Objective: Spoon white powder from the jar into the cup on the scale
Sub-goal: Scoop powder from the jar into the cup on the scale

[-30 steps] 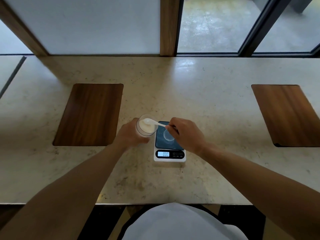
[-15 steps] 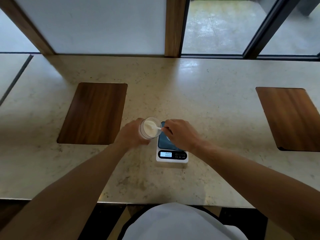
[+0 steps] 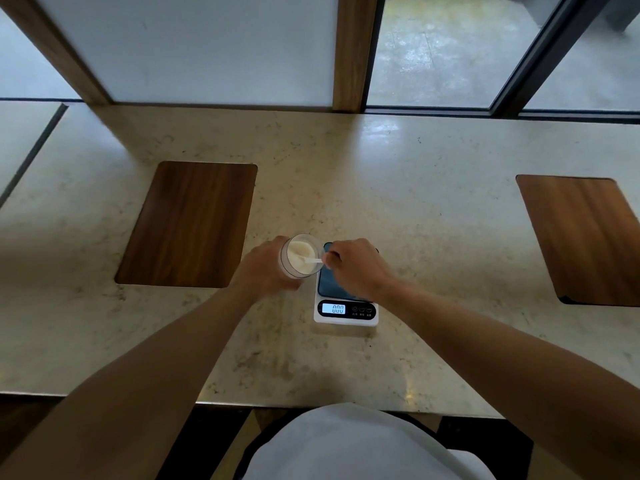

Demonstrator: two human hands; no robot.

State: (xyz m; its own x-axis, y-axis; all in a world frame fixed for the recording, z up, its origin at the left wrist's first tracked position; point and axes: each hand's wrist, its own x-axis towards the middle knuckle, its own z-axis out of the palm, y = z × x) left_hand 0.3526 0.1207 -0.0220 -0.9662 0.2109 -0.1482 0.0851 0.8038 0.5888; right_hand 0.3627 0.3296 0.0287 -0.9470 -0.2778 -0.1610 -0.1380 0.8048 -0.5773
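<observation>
A clear jar [image 3: 300, 255] of white powder is tilted toward the right, gripped from the left by my left hand [image 3: 265, 268]. My right hand [image 3: 358, 268] pinches the handle of a small white spoon [image 3: 311, 260], whose bowl is down inside the jar in the powder. The white digital scale [image 3: 345, 311] with a dark platform lies just right of the jar; its lit display reads 0.00. My right hand hovers over the platform and hides the cup on it.
The scale stands on a pale stone counter [image 3: 415, 209]. A dark wooden inset panel [image 3: 188, 223] lies to the left and another [image 3: 581, 237] at the far right. Windows and wooden posts rise behind the counter. The counter's front edge is near my torso.
The spoon's bowl has gone from above the jar's rim down into the powder. My right hand moved left over the scale, covering the cup. The jar is tilted more toward the right.
</observation>
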